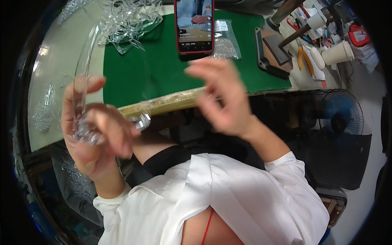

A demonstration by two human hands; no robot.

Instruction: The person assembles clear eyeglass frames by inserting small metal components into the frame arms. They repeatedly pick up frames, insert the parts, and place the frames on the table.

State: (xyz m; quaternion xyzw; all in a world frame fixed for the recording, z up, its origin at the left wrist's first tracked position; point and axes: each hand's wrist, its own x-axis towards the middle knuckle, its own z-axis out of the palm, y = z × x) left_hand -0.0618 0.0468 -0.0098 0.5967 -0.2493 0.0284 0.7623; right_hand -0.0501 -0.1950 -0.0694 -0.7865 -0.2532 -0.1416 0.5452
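My left hand (98, 130), at the left over the table's front edge, is closed around a bundle of clear plastic strips (85, 132). One long strip (86, 53) arches up out of it toward the back, and a shiny clear end (142, 121) sticks out by the fingertips. My right hand (222, 96) is raised over the table's front edge right of centre. It is smeared by motion, with its fingers curved and apart, and I see nothing held in it. A heap of clear plastic strips (132, 24) lies on the green mat (163, 75) beyond my left hand.
A phone (195, 30) stands at the back beside a clear bag of small pieces (224, 45). At the right are a hand press (277, 49), yellow-handled pliers (305, 59) and a white cup (338, 53). More clear pieces (47, 108) lie far left. A fan (341, 112) stands lower right.
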